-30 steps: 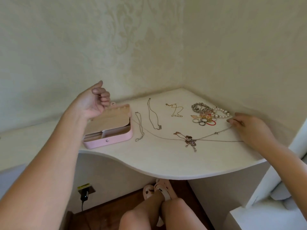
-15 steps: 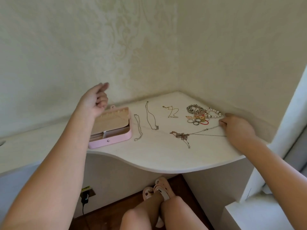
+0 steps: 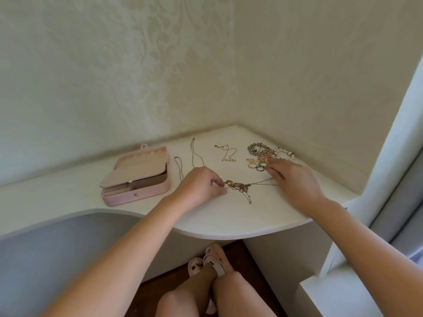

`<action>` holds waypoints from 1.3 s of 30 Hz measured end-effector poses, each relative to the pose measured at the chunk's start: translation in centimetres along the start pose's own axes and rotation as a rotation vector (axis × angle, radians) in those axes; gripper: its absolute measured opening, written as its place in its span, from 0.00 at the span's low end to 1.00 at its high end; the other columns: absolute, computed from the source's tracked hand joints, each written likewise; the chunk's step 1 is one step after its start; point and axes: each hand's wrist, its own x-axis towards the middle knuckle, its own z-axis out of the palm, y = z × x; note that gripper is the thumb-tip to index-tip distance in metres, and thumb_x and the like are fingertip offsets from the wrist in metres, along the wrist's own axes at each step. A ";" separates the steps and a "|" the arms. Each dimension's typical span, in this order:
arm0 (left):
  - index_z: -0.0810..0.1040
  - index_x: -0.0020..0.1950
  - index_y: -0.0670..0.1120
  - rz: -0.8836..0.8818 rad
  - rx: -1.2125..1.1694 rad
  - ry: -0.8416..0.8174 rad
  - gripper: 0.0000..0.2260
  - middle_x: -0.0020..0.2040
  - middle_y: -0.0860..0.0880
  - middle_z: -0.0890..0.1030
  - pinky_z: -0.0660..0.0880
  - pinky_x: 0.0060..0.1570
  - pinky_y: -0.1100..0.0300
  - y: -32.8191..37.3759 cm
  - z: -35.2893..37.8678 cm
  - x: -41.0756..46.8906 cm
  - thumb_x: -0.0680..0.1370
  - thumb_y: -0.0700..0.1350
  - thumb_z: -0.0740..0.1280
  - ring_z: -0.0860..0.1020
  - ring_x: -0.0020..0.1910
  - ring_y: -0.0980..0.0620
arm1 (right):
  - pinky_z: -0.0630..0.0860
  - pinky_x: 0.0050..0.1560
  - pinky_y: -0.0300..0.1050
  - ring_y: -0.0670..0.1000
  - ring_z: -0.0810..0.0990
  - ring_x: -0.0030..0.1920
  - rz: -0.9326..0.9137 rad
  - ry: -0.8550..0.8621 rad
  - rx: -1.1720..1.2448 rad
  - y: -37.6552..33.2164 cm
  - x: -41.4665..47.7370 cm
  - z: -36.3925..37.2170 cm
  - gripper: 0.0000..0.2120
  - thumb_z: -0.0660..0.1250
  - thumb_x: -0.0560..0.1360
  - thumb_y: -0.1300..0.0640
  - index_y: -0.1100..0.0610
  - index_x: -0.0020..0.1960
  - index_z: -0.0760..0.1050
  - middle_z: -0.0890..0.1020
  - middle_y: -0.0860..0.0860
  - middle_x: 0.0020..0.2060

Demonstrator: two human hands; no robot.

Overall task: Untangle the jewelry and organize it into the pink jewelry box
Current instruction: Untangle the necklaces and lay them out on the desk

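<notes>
The pink jewelry box (image 3: 146,196) lies on the left of the white corner shelf with its beige inner flap half raised. A tangled necklace with a pendant cluster (image 3: 239,186) lies mid-shelf. My left hand (image 3: 201,187) pinches its left end between thumb and fingers. My right hand (image 3: 290,177) rests fingers-down on its thin chain at the right. Two thin chains (image 3: 178,167) lie beside the box and a short gold chain (image 3: 227,153) lies further back. A pile of bead bracelets, pearls and rings (image 3: 266,154) sits in the corner.
The white shelf (image 3: 229,220) ends in a curved front edge and meets papered walls at the back and right. Under it are my knees and slippers (image 3: 212,261) on a dark floor. A white ledge (image 3: 338,294) stands at the lower right.
My left hand has come down from above the box to the necklace's left end and closed on it. The right hand has stayed on the chain. The camera has shifted.
</notes>
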 end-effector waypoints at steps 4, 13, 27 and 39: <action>0.80 0.53 0.46 0.046 0.158 -0.046 0.11 0.37 0.54 0.77 0.66 0.34 0.64 -0.4 0.4 -0.2 0.78 0.50 0.63 0.74 0.37 0.56 | 0.68 0.45 0.43 0.53 0.77 0.51 -0.017 -0.138 0.033 -0.5 1.1 1.8 0.12 0.58 0.80 0.54 0.55 0.54 0.80 0.78 0.48 0.51; 0.68 0.42 0.45 -0.177 -1.212 -0.157 0.10 0.33 0.51 0.67 0.58 0.23 0.68 -1.1 -1.9 -0.2 0.82 0.42 0.53 0.65 0.27 0.58 | 0.65 0.40 0.42 0.54 0.77 0.47 0.042 -0.164 -0.064 0.0 1.4 2.4 0.15 0.57 0.80 0.49 0.46 0.63 0.75 0.68 0.46 0.44; 0.66 0.39 0.46 -0.191 -1.661 0.170 0.14 0.26 0.52 0.71 0.68 0.28 0.66 -4.7 -6.1 0.2 0.82 0.43 0.49 0.72 0.26 0.56 | 0.68 0.44 0.43 0.53 0.77 0.55 0.085 -0.181 -0.157 0.2 1.1 1.7 0.15 0.54 0.81 0.49 0.43 0.63 0.74 0.79 0.49 0.52; 0.66 0.35 0.46 0.021 -1.937 0.453 0.16 0.25 0.53 0.65 0.64 0.26 0.67 -5.7 -11.8 0.7 0.82 0.42 0.50 0.65 0.23 0.56 | 0.70 0.38 0.45 0.59 0.78 0.48 0.258 -0.145 -0.253 2.5 -0.1 -0.6 0.15 0.53 0.81 0.50 0.49 0.59 0.78 0.79 0.54 0.48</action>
